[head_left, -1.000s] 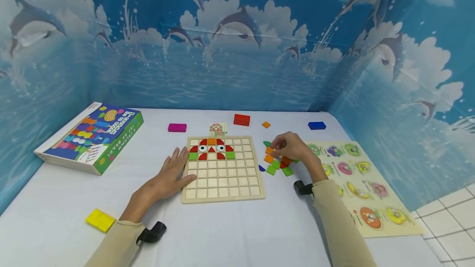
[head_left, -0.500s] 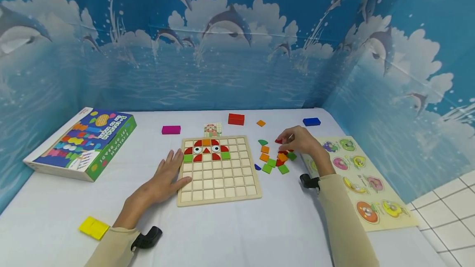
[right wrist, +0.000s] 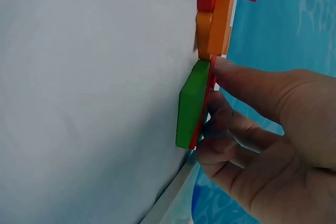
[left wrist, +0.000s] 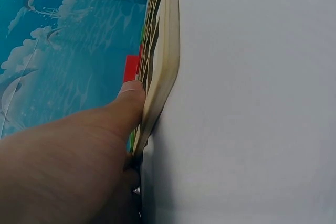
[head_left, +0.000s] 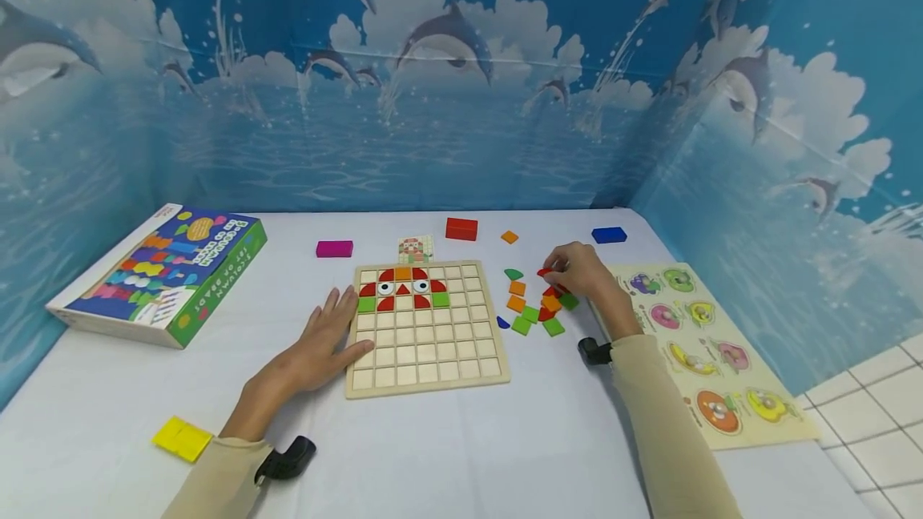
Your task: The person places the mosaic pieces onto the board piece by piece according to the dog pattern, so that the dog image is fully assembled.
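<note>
A wooden grid board (head_left: 428, 352) lies on the table, its upper cells filled with red, green, orange and eye-marked pieces. My left hand (head_left: 320, 347) rests along the board's left side, fingers stretched out. Its thumb (left wrist: 131, 98) lies on the board's edge in the left wrist view. Beyond the board's right side, my right hand (head_left: 582, 272) bends over a loose pile, pinching a red curved piece (head_left: 544, 271) at the fingertips. Beneath and around that hand are green squares (head_left: 553, 327), orange squares (head_left: 515, 303) and other red pieces (head_left: 546, 315). Fingers hide part of the pile.
A small pattern card (head_left: 415, 248) lies behind the board. Red (head_left: 461, 229), magenta (head_left: 335, 249), blue (head_left: 609, 235) and yellow (head_left: 182, 439) blocks sit around it. A toy box (head_left: 162, 271) stands left; a fruit puzzle board (head_left: 710, 351) lies right.
My right hand has shifted from the pile's left part to its right, uncovering the orange squares, and a red piece now shows at its fingertips. My left hand stays on the board.
</note>
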Demonstrator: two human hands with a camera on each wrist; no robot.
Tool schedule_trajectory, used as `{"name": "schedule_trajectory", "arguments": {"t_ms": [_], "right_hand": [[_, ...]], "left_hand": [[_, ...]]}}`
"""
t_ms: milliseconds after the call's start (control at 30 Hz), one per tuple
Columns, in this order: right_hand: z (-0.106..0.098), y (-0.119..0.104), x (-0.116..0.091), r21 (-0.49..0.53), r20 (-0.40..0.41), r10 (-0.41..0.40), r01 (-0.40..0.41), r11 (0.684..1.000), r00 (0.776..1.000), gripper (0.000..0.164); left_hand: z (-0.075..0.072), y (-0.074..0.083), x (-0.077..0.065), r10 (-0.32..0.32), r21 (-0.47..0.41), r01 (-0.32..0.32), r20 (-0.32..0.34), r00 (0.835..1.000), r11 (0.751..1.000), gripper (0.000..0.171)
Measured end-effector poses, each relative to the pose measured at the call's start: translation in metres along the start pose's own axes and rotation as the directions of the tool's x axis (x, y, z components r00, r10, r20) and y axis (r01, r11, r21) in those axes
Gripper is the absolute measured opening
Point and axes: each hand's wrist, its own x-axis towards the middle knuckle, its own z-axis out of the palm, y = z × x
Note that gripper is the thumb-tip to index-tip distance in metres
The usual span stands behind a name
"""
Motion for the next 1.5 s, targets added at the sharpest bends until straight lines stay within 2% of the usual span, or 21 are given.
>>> {"name": "schedule_trajectory", "arguments": {"t_ms": [233, 467, 600, 700, 800, 933, 1000, 1100, 1167, 1367, 1500], "right_hand": [[-0.001, -0.002, -0.001, -0.013, 0.030, 0.041, -0.040, 0.999, 0.999, 0.022], [0.001, -0.007, 0.000, -0.001, 0.029, 0.040, -0.040, 0.999, 0.999, 0.020], [-0.001, -0.022, -0.004, 0.021, 0.025, -0.026, 0.025, 0.999, 0.999, 0.019], [-0.001, -0.052, -0.014, 0.077, -0.005, -0.131, 0.131, 0.988, 0.991, 0.016], [0.009, -0.091, -0.023, 0.181, -0.027, -0.292, 0.292, 0.939, 0.956, 0.016], [0.038, -0.136, -0.027, 0.288, 0.006, -0.483, 0.461, 0.839, 0.876, 0.021], [0.054, -0.153, -0.027, 0.291, 0.026, -0.543, 0.514, 0.807, 0.839, 0.024], [0.074, -0.172, -0.024, 0.275, 0.050, -0.599, 0.566, 0.777, 0.799, 0.028], [0.085, -0.182, -0.022, 0.279, 0.073, -0.615, 0.576, 0.768, 0.785, 0.029], [0.102, -0.204, -0.017, 0.263, 0.109, -0.635, 0.594, 0.760, 0.765, 0.032], [0.107, -0.214, -0.016, 0.247, 0.119, -0.627, 0.588, 0.770, 0.770, 0.033]], "left_hand": [[0.001, -0.004, 0.002, 0.005, 0.001, -0.005, -0.004, 1.000, 1.000, 0.096], [-0.003, 0.004, 0.000, -0.029, 0.011, 0.029, 0.010, 1.000, 1.000, 0.094], [-0.002, 0.002, 0.000, -0.037, 0.020, 0.037, 0.008, 0.999, 0.999, 0.093], [-0.002, -0.001, 0.001, -0.035, 0.025, 0.035, 0.004, 0.999, 0.999, 0.093], [-0.003, -0.002, 0.001, -0.024, 0.017, 0.024, -0.006, 1.000, 1.000, 0.094], [-0.003, -0.001, 0.000, -0.008, 0.000, 0.008, -0.009, 1.000, 1.000, 0.093], [-0.002, -0.003, 0.002, -0.007, 0.012, 0.007, -0.005, 1.000, 1.000, 0.092], [-0.002, -0.004, 0.004, -0.007, 0.031, 0.007, 0.004, 1.000, 0.999, 0.090], [-0.002, -0.005, 0.004, -0.009, 0.047, 0.009, 0.007, 1.000, 0.999, 0.089], [-0.003, -0.006, 0.004, 0.019, 0.039, -0.019, 0.003, 1.000, 0.999, 0.088], [-0.003, -0.008, 0.004, 0.029, 0.037, -0.029, -0.005, 1.000, 0.999, 0.088]]}}
